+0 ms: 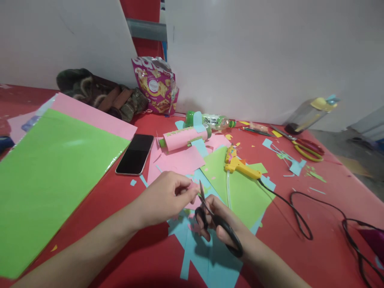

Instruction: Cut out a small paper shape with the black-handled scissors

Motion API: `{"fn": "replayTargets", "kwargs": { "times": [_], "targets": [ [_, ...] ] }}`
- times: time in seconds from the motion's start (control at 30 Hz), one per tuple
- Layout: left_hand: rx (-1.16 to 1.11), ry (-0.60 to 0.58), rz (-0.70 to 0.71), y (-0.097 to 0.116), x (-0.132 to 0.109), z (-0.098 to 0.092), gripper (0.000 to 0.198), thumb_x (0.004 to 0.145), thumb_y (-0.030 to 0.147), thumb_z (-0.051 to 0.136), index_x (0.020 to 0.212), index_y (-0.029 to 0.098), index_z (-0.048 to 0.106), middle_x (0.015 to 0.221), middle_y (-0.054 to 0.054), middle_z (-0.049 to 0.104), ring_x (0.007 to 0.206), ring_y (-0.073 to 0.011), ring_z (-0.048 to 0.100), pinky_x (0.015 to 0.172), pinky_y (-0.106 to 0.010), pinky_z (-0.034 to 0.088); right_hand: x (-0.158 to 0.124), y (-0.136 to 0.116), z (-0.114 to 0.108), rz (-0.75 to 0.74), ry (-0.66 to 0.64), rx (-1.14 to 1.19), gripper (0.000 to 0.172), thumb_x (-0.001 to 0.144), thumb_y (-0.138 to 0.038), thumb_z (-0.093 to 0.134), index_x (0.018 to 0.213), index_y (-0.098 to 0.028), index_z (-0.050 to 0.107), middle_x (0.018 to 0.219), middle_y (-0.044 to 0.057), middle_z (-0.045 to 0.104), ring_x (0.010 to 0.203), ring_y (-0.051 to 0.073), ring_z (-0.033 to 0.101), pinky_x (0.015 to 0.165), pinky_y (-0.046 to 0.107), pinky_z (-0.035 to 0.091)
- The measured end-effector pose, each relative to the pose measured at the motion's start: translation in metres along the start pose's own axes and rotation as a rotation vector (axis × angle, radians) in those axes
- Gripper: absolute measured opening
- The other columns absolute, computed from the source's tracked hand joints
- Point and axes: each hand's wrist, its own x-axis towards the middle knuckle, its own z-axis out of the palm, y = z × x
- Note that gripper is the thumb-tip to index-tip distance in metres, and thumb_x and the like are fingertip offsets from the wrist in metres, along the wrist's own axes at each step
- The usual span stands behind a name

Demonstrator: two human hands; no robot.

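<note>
My left hand (171,196) pinches a small piece of pink paper (195,187) between thumb and fingers. A pair of scissors with black handles (226,229) is in my right hand (223,218), its fingers through the loops. The scissor blades (202,193) point up and away from me, right beside the pink piece; whether they touch it I cannot tell. Below both hands lie blue paper sheets (220,264) with pink and green scraps on them. Just beyond is a larger pink sheet (183,160).
A phone (135,155) and green sheets (60,172) lie left. Behind are a pink-wrapped bottle (186,139), a labelled bottle (211,121) and a snack bag (156,86). A yellow glue gun (243,168) trails a black cord (300,220). Red-and-yellow-handled scissors (309,150) lie right, near a standing container (309,116).
</note>
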Motion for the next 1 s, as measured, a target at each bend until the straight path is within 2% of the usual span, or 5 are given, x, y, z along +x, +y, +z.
{"fn": "replayTargets", "kwargs": {
  "times": [0.43, 0.8, 1.0],
  "targets": [
    [-0.009, 0.009, 0.014, -0.0003, 0.0009, 0.0005, 0.034, 0.078, 0.033, 0.039, 0.052, 0.014, 0.048, 0.042, 0.005, 0.037, 0.042, -0.0066, 0.036, 0.041, -0.017, 0.026, 0.0002, 0.0008, 0.0023, -0.006, 0.023, 0.032, 0.042, 0.067, -0.049, 0.061, 0.078, -0.021, 0.032, 0.063, -0.006, 0.037, 0.052, 0.006, 0.033, 0.048, 0.022, 0.023],
    [-0.038, -0.007, -0.009, -0.0020, 0.0013, -0.0001, 0.034, 0.078, 0.035, 0.038, 0.053, 0.014, 0.048, 0.041, 0.005, 0.038, 0.040, -0.0064, 0.036, 0.040, -0.017, 0.026, -0.0010, 0.0007, 0.0019, 0.020, 0.044, 0.028, 0.046, 0.065, -0.053, 0.061, 0.078, -0.020, 0.032, 0.063, -0.005, 0.045, 0.048, 0.005, 0.038, 0.046, 0.019, 0.029],
    [-0.075, -0.014, -0.022, -0.0015, 0.0014, 0.0001, 0.032, 0.077, 0.035, 0.040, 0.054, 0.014, 0.049, 0.040, 0.006, 0.034, 0.035, -0.0052, 0.033, 0.037, -0.016, 0.025, -0.0014, 0.0035, 0.0004, 0.012, 0.046, 0.027, 0.045, 0.065, -0.055, 0.059, 0.078, -0.019, 0.034, 0.062, -0.004, 0.046, 0.048, 0.006, 0.040, 0.043, 0.019, 0.029]
  ]
}}
